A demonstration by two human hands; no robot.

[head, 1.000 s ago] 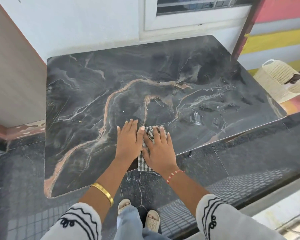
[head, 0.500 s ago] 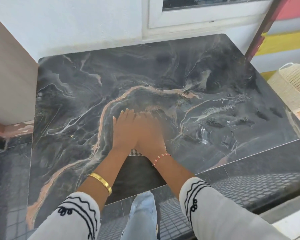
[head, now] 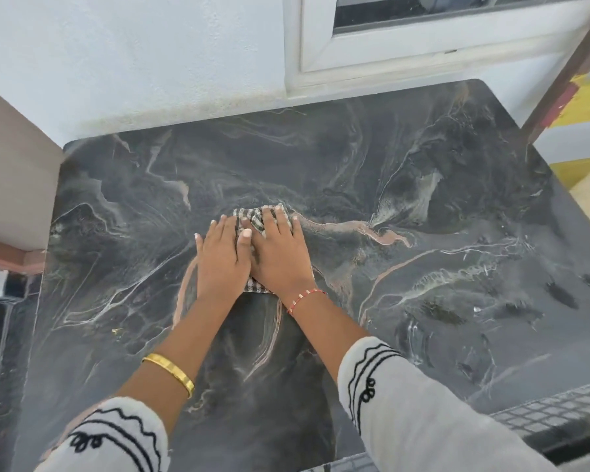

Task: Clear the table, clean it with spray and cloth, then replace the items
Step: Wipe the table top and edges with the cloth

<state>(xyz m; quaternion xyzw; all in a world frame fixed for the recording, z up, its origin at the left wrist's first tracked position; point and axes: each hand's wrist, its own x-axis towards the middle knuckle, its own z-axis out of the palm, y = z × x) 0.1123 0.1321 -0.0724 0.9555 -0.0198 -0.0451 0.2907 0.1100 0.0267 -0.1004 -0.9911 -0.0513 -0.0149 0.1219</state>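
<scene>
Hands flat on the table (head: 457,206), both of them, side by side near the middle of the dark marble-look top. We have the left hand (head: 220,258) palm-down w/ fingers stretched fwd and slightly spread, thumb lying over toward the right one; it grips nothing, just presses, its inner edge on the cloth (head: 252,218). Right hand (head: 280,257) is also palm-down and spread, not curled, lying straight on top of the checked cloth & pinning it to the surface. Cloth is a small grey/white check piece, bunched: a crumpled bit shows ahead of the fingertips between the two hands, and a corner pokes out under the right wrist. Rest of it is hidden under the palms. Gold bangle (head: 171,371) sits on our left forearm, thin red/white thread bracelet (head: 305,298) on the right wrist; white sleeves (head: 423,413) w/ black wavy trim are pushed up both arms. Tabletop has pale and pinkish veins running across it, one peach streak starting just right of the cloth. Far edge of the table is against a white wall (head: 133,63), w/ a white window frame (head: 406,52) above the far right part. Beige panel (head: 11,178) stands at the left side, touching or nearly touching the table's left edge, can't tell which. Dark tiled floor (head: 559,413) shows at lower right, past the near edge.
</scene>
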